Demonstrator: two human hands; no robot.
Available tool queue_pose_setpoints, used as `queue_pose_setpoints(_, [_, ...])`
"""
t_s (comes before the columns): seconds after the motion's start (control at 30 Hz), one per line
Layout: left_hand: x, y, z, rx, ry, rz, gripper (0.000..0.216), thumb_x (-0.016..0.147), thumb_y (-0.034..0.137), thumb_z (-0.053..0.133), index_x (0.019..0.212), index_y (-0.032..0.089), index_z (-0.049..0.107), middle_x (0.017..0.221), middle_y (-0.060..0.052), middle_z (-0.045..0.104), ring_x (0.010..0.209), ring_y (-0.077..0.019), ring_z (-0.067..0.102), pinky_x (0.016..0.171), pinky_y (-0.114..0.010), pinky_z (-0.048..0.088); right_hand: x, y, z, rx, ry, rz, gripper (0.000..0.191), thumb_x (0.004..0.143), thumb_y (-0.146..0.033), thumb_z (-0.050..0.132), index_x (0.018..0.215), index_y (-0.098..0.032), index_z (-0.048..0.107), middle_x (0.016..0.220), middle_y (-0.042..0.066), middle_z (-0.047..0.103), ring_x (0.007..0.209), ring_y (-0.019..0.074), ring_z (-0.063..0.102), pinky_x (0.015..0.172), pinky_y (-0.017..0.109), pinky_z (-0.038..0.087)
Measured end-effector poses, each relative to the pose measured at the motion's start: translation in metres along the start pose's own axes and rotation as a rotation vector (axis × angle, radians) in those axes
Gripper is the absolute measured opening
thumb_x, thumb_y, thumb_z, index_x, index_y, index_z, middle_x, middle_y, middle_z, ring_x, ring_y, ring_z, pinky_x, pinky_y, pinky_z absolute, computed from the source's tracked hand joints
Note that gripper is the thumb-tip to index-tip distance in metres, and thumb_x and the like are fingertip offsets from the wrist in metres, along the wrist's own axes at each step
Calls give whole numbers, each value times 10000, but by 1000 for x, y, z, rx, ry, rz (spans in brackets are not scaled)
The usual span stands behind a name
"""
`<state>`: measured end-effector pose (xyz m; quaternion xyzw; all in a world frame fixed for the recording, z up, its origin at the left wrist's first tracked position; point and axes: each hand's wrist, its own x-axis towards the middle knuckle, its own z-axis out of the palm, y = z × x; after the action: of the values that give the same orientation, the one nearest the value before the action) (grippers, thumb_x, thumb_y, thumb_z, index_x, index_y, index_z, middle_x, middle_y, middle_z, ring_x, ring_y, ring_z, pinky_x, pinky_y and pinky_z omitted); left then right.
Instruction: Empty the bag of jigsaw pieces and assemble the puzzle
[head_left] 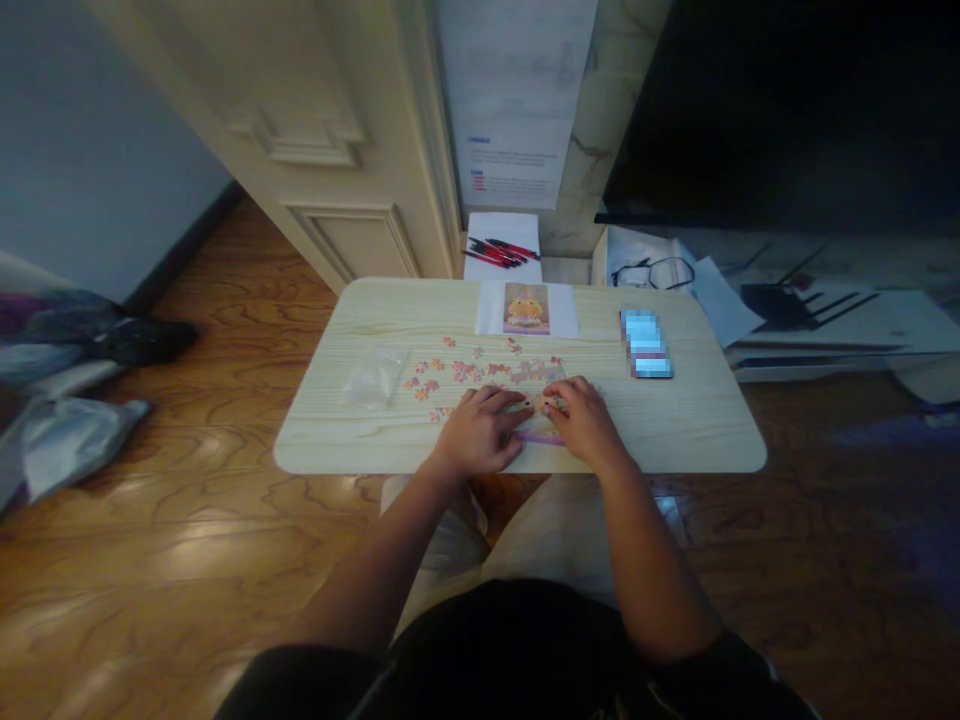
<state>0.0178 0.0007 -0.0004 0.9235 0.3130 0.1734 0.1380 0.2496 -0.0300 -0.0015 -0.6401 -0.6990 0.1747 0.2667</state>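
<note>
A partly joined jigsaw puzzle (538, 437) lies near the front edge of the table, a purple strip along its lower side. My left hand (484, 430) rests over its left part, fingers stretched out and thumb apart, fingertips touching the puzzle. On the other side, my right hand (589, 418) has thumb and forefinger drawn together at the puzzle, on a piece mostly hidden by the fingertips. Loose jigsaw pieces (469, 372) are scattered beyond and left of my hands. Behind them a picture sheet (526, 308) shows a yellow figure on pink.
The pale wooden table (682, 430) has rounded corners. On it are a clear plastic bag (376, 377) at left and a phone (646, 343) at right. Several red and black pens (501, 252) lie on paper behind. Glasses (670, 272) sit in a white box beyond the table.
</note>
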Motion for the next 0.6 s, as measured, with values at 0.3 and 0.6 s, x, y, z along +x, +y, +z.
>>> queue_pose_setpoints(0.3, [0, -1, -1, -7, -23, -3, 503, 871, 382, 609, 1358, 290, 697, 1420, -75, 637, 1251, -341, 542, 1030, -530, 453, -1, 4, 4, 5, 17, 0, 180, 935, -219, 699, 1112, -253, 705, 1122, 70, 631, 1096, 249, 618, 1016, 435, 507])
queue_pose_setpoints(0.6, [0, 1, -1, -12, -12, -13, 505, 861, 375, 614, 1353, 296, 698, 1417, -72, 644, 1240, -339, 545, 1025, -536, 448, 0, 9, 7, 23, 14, 8, 213, 925, -220, 707, 1133, -260, 728, 1118, 70, 631, 1102, 248, 627, 1029, 435, 506])
